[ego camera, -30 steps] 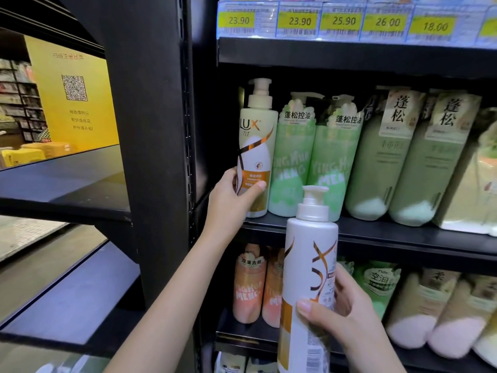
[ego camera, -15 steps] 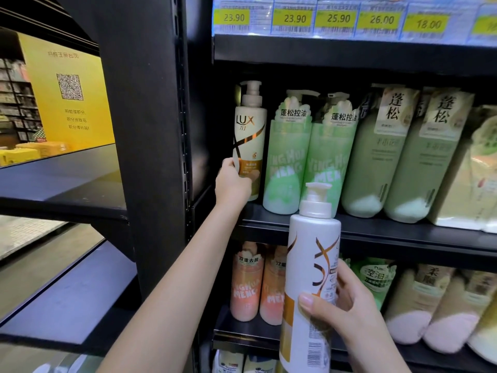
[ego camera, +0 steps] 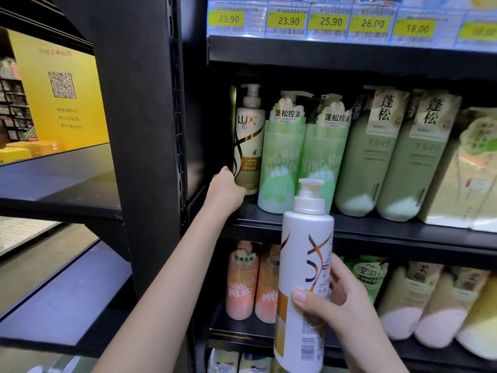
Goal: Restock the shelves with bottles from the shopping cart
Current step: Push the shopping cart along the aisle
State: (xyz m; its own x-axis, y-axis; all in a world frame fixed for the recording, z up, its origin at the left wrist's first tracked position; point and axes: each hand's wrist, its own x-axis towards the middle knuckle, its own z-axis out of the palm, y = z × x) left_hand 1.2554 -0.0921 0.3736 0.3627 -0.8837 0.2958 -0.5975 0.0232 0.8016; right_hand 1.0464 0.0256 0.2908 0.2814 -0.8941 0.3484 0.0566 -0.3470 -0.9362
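left hand (ego camera: 224,191) grips glossy bottle (ego camera: 248,138) | right hand (ego camera: 341,305) holds white pump bottle (ego camera: 304,278)

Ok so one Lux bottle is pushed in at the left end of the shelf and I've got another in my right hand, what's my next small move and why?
Probably let go with the left hand and draw it back. The shelved Lux bottle stands upright beside the green bottles, deep on the shelf. That frees the spot in front for the second Lux bottle, which the right hand holds.
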